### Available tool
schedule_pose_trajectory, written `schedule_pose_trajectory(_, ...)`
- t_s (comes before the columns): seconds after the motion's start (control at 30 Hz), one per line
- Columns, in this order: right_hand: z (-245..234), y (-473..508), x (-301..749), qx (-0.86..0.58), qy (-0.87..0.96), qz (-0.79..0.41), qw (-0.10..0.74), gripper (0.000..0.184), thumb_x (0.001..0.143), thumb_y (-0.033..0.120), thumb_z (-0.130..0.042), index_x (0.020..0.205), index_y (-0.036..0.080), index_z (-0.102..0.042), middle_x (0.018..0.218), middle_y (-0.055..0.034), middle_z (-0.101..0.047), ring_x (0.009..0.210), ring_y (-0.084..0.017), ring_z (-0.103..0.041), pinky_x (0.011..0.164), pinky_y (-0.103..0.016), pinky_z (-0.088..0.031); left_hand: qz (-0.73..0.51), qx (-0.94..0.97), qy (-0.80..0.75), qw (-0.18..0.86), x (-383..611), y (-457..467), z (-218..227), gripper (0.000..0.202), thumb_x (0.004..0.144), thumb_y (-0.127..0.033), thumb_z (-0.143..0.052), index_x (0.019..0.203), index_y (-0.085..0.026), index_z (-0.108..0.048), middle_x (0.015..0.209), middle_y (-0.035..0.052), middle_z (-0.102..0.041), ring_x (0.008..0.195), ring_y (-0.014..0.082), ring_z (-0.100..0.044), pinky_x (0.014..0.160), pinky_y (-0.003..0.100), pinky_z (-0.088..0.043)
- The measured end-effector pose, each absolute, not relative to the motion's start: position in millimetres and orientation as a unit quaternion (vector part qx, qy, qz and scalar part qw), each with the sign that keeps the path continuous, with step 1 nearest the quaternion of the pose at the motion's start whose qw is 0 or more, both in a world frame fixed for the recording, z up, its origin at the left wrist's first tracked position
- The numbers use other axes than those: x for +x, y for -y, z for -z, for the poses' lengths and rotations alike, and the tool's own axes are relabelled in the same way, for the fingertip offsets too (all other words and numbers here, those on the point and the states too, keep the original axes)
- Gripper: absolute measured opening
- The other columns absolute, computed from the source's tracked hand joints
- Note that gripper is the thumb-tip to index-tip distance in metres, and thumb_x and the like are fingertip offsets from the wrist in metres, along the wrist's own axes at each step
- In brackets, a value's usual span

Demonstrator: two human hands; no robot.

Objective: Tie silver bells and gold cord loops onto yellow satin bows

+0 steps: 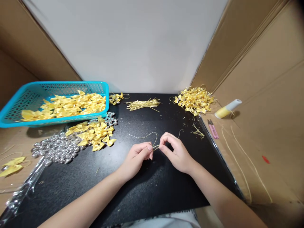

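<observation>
Between my two hands runs a thin gold elastic cord, pinched on both sides. My left hand has thumb and forefinger closed on it. A loose end of the cord curves up and to the left above that hand. With thumb and fingertips together, my right hand grips the cord a short gap away. Left of my hands lies a pile of yellow ribbon bows, next to a heap of silver beads. A bundle of cut gold cords lies beyond my hands.
A blue basket holding yellow bows stands at the back left. Finished-looking bows with loops are heaped at the back right. Pink-handled snips, a cardboard tube and cord scraps lie on the right. Cardboard walls flank the black table.
</observation>
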State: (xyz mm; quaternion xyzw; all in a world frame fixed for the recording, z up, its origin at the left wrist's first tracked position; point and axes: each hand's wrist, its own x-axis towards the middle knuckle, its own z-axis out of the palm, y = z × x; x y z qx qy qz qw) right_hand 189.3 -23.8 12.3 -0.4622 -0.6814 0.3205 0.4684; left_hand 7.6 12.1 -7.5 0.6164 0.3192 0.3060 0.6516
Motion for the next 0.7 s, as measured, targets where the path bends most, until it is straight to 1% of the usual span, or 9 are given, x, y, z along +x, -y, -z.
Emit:
schedule_pose_trajectory(0.07,-12,26,189,-0.471,0.665,-0.294,0.499,0.011,0.089,0.017,-0.054,0.078,0.020,-0.053,0.077,0.0003,-0.053,0.073,-0.013,-0.053,0.069,-0.027,-0.044,-0.307,0.595,-0.331,0.665,8,-11,8,0.045,0.091,-0.047,-0.049,0.058,-0.016,-0.052,0.057,-0.0042,-0.036,0.056,0.0111,-0.030,0.055,0.026,-0.025)
schedule_pose_trajectory(0.17,-13,31,186,-0.471,0.666,-0.203,0.542,0.007,0.083,0.016,-0.061,0.077,0.020,-0.060,0.078,-0.0008,-0.057,0.076,-0.015,-0.055,0.072,-0.031,-0.045,-0.314,0.581,-0.338,0.670,9,-10,8,0.046,0.091,-0.049,-0.050,0.059,-0.016,-0.054,0.056,-0.0042,-0.036,0.056,0.0111,-0.030,0.055,0.026,-0.024)
schedule_pose_trajectory(0.27,-14,36,179,-0.463,0.692,-0.142,0.535,0.008,0.078,0.014,-0.066,0.080,0.020,-0.069,0.084,-0.0042,-0.065,0.083,-0.018,-0.059,0.078,-0.035,-0.048,-0.324,0.577,-0.330,0.673,10,-10,8,0.048,0.091,-0.052,-0.049,0.061,-0.015,-0.055,0.057,-0.0037,-0.039,0.056,0.0110,-0.031,0.055,0.025,-0.025)
schedule_pose_trajectory(0.33,-12,37,175,-0.469,0.693,-0.138,0.530,0.013,0.078,0.011,-0.066,0.084,0.020,-0.072,0.092,-0.0064,-0.070,0.090,-0.020,-0.061,0.082,-0.037,-0.050,-0.330,0.580,-0.324,0.671,10,-10,9,0.048,0.092,-0.053,-0.048,0.063,-0.015,-0.056,0.057,-0.0035,-0.041,0.056,0.0109,-0.032,0.055,0.025,-0.026)
schedule_pose_trajectory(0.4,-10,37,171,-0.466,0.692,-0.150,0.530,0.018,0.080,0.008,-0.064,0.089,0.020,-0.073,0.097,-0.0066,-0.074,0.094,-0.020,-0.063,0.085,-0.037,-0.051,-0.337,0.587,-0.318,0.664,10,-9,11,0.049,0.092,-0.055,-0.047,0.065,-0.015,-0.058,0.058,-0.0036,-0.041,0.056,0.0108,-0.033,0.056,0.025,-0.027)
schedule_pose_trajectory(0.53,-5,37,168,-0.458,0.692,-0.146,0.539,0.022,0.083,0.006,-0.062,0.094,0.021,-0.073,0.094,-0.0047,-0.076,0.089,-0.018,-0.067,0.084,-0.038,-0.052,-0.354,0.592,-0.311,0.653,10,-8,11,0.051,0.093,-0.057,-0.045,0.066,-0.016,-0.057,0.057,-0.0042,-0.040,0.056,0.0106,-0.034,0.057,0.025,-0.028)
schedule_pose_trajectory(0.7,-4,39,164,-0.472,0.672,-0.101,0.561,0.019,0.084,0.008,-0.065,0.093,0.022,-0.074,0.091,-0.0049,-0.076,0.083,-0.018,-0.067,0.078,-0.038,-0.052,-0.351,0.600,-0.318,0.645,11,-6,10,0.055,0.093,-0.059,-0.043,0.061,-0.016,-0.055,0.054,-0.0044,-0.041,0.054,0.0104,-0.035,0.056,0.025,-0.029)
